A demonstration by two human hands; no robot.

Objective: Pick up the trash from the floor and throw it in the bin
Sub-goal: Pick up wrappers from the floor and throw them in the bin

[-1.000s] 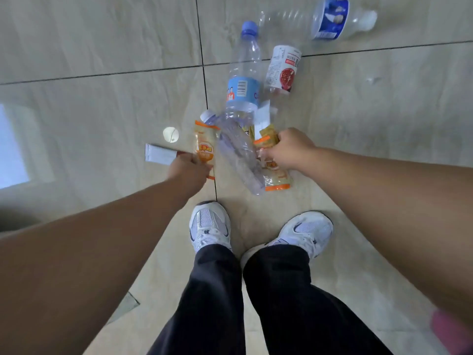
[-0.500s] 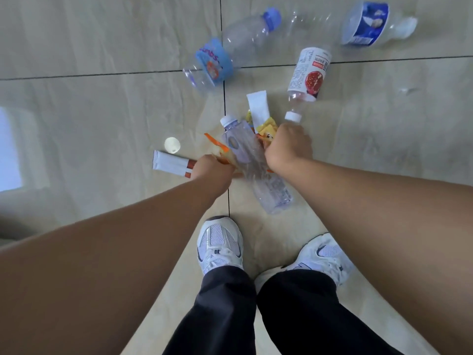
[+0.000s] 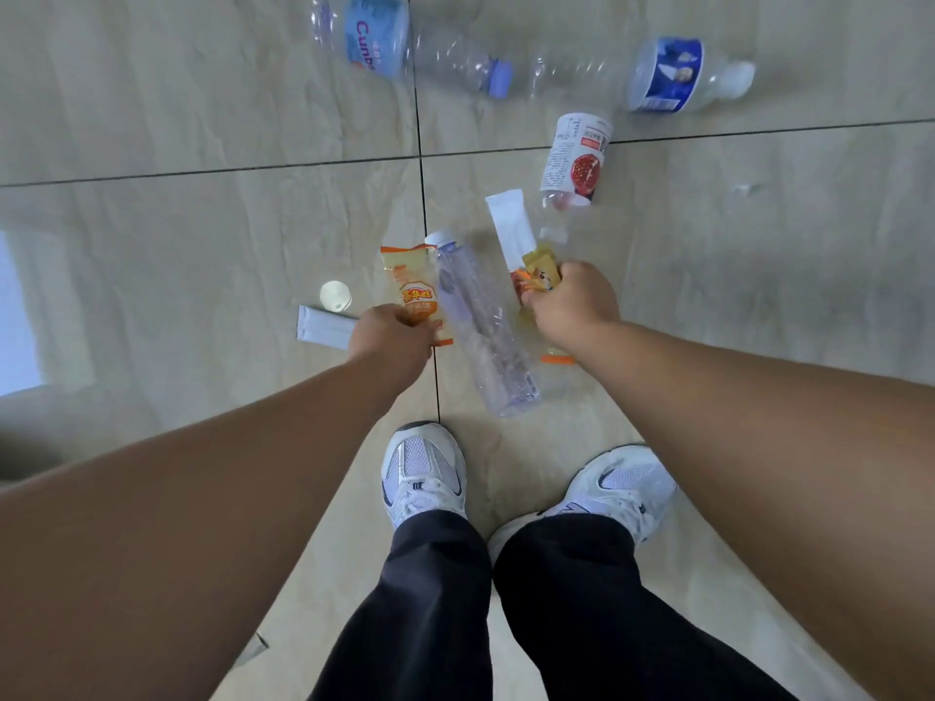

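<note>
Head view shows your left hand (image 3: 392, 341) closed in a grip on an orange snack wrapper (image 3: 412, 296) and a white sachet (image 3: 324, 330), while your right hand (image 3: 574, 306) is clenched around a yellow wrapper (image 3: 541, 270) and a white packet (image 3: 511, 227). Between them a clear bottle (image 3: 480, 326) lies on the glossy beige tiled floor (image 3: 202, 235); three more bottles and a white cap (image 3: 335, 296) lie scattered beyond.

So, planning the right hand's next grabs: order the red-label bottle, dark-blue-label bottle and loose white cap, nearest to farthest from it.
1. Red-label bottle, just ahead of the right hand.
2. Loose white cap, across by the left hand.
3. Dark-blue-label bottle, far ahead-right.
</note>
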